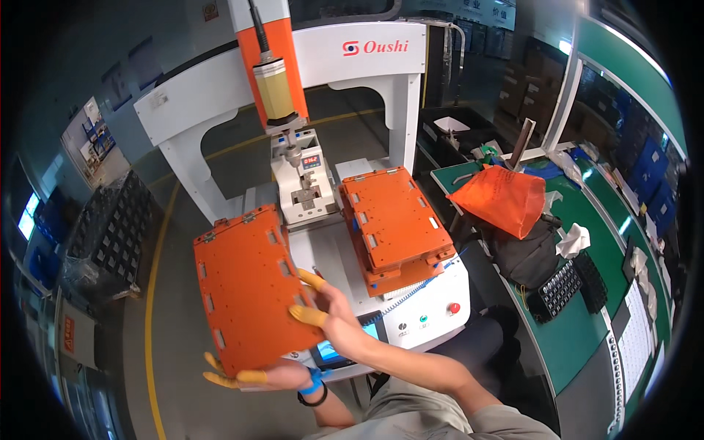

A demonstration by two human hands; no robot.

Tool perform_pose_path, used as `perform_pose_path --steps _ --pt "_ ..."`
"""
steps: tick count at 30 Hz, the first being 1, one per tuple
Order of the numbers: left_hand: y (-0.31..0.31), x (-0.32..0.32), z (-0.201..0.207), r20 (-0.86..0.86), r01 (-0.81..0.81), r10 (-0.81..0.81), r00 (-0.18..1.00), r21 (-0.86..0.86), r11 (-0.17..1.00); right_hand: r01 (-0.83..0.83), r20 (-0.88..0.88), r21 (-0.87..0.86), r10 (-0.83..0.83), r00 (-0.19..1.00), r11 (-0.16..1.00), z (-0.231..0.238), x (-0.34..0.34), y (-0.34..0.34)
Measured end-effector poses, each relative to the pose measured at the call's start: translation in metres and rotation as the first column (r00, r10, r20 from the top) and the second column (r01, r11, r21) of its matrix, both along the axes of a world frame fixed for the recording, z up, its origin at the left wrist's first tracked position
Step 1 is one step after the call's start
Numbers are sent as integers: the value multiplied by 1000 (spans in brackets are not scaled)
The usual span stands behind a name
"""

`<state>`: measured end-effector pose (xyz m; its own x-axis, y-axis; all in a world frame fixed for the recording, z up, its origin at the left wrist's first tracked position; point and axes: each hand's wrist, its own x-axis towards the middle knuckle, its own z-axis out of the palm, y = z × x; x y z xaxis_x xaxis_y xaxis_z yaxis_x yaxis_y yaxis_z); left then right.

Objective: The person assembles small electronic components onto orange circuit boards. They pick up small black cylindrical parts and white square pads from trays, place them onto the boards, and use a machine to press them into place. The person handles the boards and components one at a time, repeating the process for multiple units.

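I saw a flat, rigid orange plate [246, 290], roughly square, with small rectangular slots and metal clips along its edges, held tilted above the near left of the white machine [352, 88]. My left hand [271, 375] gripped its near edge from below, yellow-capped fingers closed on the plate. My right hand [330, 312] pressed the plate's right edge, fingers curled against it. A second orange plate [392, 216] of the same make lay on the machine bed to the right. On the green bench [579, 323] at far right sat a crumpled orange bag [502, 198] and black gridded trays [568, 286], contents unclear.
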<state>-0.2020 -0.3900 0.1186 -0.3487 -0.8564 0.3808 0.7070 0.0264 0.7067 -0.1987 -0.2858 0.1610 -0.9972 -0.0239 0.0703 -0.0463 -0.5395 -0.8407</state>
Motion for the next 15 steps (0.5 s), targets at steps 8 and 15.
perform_pose_path --steps 8,15 --pt "-13 -43 -27 344 -71 241 907 -441 895 -79 205 37 69 976 996 -1 -81 -47" --pt "-27 -77 -56 431 52 244 869 -569 821 120 187 -70 -105 977 990 -22 -106 -68"
